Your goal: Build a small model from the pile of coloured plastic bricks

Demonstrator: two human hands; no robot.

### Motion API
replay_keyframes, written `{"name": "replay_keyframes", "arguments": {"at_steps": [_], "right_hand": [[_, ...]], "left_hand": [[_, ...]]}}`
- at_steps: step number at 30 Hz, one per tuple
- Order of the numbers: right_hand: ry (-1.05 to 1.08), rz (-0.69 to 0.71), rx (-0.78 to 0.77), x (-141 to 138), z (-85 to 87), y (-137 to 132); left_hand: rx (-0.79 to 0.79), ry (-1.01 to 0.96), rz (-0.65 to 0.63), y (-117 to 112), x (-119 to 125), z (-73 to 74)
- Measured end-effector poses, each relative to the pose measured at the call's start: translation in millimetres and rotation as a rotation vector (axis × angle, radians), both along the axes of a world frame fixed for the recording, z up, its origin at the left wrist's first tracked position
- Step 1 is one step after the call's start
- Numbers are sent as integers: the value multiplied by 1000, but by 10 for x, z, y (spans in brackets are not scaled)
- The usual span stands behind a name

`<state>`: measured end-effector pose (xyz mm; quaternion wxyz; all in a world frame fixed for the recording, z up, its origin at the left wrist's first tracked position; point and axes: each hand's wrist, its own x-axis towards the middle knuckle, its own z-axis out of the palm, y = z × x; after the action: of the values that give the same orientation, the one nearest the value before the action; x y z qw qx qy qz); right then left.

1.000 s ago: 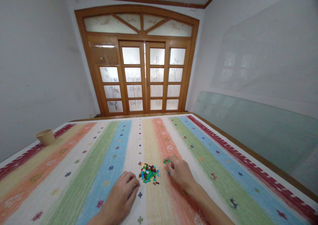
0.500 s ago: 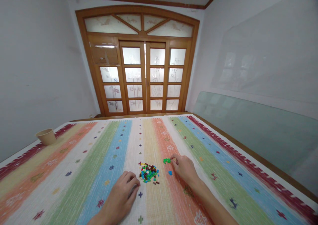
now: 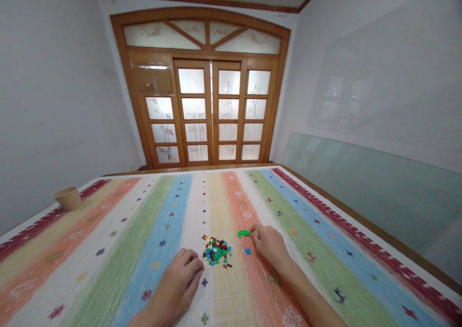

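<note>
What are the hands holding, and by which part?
The right hand seems only to touch the end of a green toy brick; the curled left hand may hide something, but I can't tell.

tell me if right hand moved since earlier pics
Yes, rightward: the right hand has drawn away from the pile of small plastic bricks, now just right of the green brick.

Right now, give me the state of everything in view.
Left hand: curled, resting beside the pile.
Right hand: fingertips down beside the green brick.
Brick pile: loose, mixed colours.
Green brick: lying flat.
Blue brick: lying apart.
Paper cup: mouth up.
Double doors: shut.
</note>
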<state>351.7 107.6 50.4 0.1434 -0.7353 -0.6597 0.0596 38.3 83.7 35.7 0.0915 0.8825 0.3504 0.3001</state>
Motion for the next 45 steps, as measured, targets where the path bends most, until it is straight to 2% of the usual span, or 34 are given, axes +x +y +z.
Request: {"name": "replay_keyframes", "arguments": {"at_steps": [20, 45], "right_hand": [[-1, -32, -7, 34, -20, 6], [-39, -77, -40, -46, 61, -33]], "left_hand": [[-7, 3, 14, -4, 6, -13], [-8, 27, 1, 5, 0, -24]]}}
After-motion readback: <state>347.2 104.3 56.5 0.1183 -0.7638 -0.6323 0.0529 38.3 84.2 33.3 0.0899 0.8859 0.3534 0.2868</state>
